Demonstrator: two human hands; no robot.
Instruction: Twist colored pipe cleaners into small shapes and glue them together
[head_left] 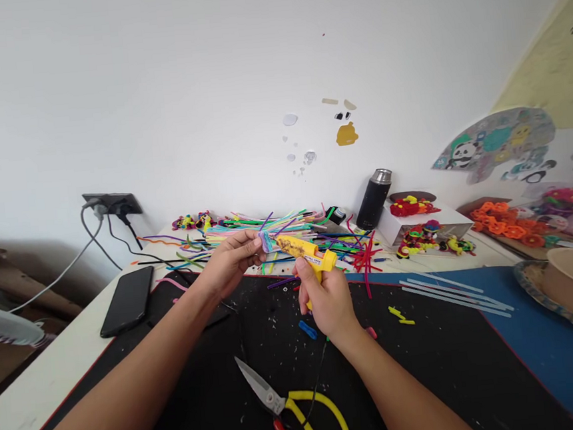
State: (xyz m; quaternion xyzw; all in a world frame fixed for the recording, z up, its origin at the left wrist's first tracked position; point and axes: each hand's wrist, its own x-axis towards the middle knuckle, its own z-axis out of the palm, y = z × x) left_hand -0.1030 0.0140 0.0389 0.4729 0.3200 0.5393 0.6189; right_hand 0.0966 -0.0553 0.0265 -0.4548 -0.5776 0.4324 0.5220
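Two hands meet above the black mat point(430, 363): the right hand point(326, 298) is closed around a yellow glue gun point(310, 253), its stained nozzle touching a small pastel pipe-cleaner piece point(265, 242) pinched in the left hand point(230, 260). Free mat lies before the yellow scissors point(303, 404), which are cut off at the bottom edge. The shape of the piece is hard to make out.

glue gun point(310, 256): yellow, stained nozzle, tilted up-left, held above black mat, nozzle tip touching bundle | bundle point(265, 242): small, pale purple-green fuzzy stems, pinched at one end, raised over surface, near stem pile
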